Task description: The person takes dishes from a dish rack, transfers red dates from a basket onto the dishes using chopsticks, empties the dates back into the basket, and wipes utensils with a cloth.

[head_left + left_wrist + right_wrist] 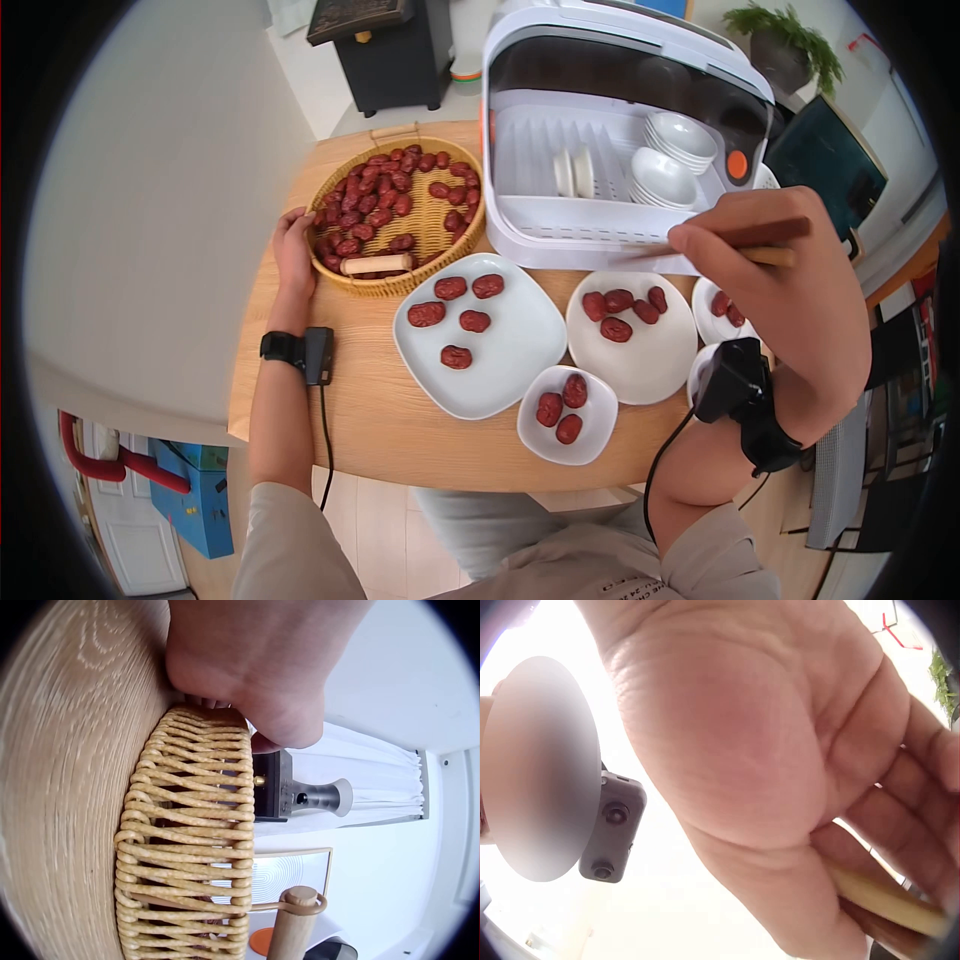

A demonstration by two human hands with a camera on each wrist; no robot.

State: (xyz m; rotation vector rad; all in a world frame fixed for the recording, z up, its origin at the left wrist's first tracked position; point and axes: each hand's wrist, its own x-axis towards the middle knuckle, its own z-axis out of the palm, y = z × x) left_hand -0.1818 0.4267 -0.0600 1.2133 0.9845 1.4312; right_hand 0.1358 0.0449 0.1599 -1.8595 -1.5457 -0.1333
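The left hand [293, 245] is curled at the rim of a round, woven basket [390, 288] with a wooden handle [375, 265]; wrinkled red dates [375, 190] lie inside, right of that hand. The right hand [765, 275] is closed round slim wooden sticks [770, 234], one brown, one pale, over the front edge of a smooth white cabinet [510, 217]. Its raised dark lid [620, 75] and stacked glossy bowls [665, 178] are beyond the hand. Left of it, a square-cornered plate [520, 345], round plate [640, 378] and small bowl [587, 452] hold dates on the wood-grained worktop [370, 430].
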